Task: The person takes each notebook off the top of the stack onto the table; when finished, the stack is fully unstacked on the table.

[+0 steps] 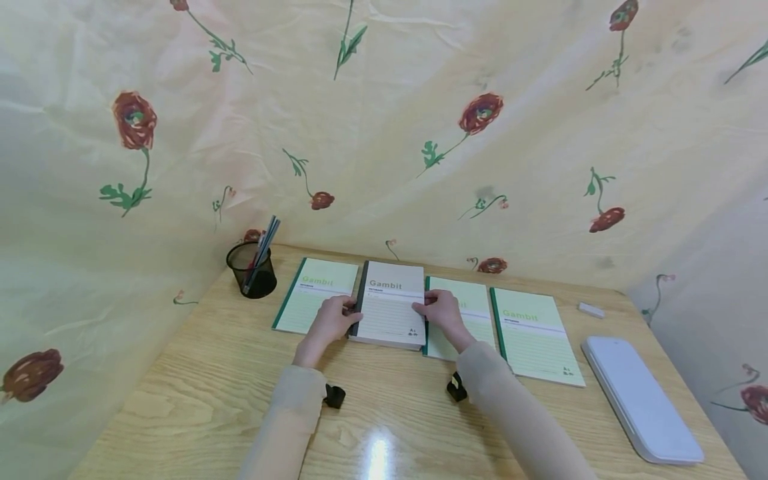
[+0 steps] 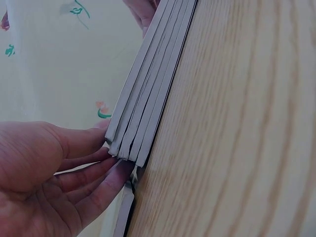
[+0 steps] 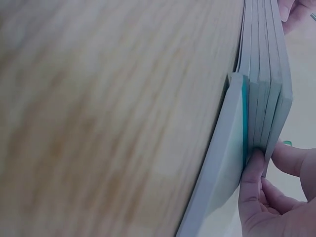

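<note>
A stack of notebooks [image 1: 393, 303] with a grey-white top cover and black spine stands in the middle of the row, several books thick in the left wrist view [image 2: 153, 84]. My left hand [image 1: 329, 325] grips its left side, thumb at the top book's edge and fingers against the lower ones. On the opposite side my right hand [image 1: 443, 312] holds the stack between thumb and fingers. A green-spined notebook [image 1: 441, 340] lies partly under my right hand and touches the stack. Another green-spined notebook [image 1: 327, 275] lies left of the stack, near my left hand.
A third green-spined notebook [image 1: 534, 333] lies farther right. Beyond it are a white case [image 1: 639, 400] and a small white block [image 1: 591, 310]. A black mesh pen holder [image 1: 259, 280] with pens stands at the back left. Flowered cloth [image 1: 384, 167] hangs behind the wooden table [image 1: 198, 393].
</note>
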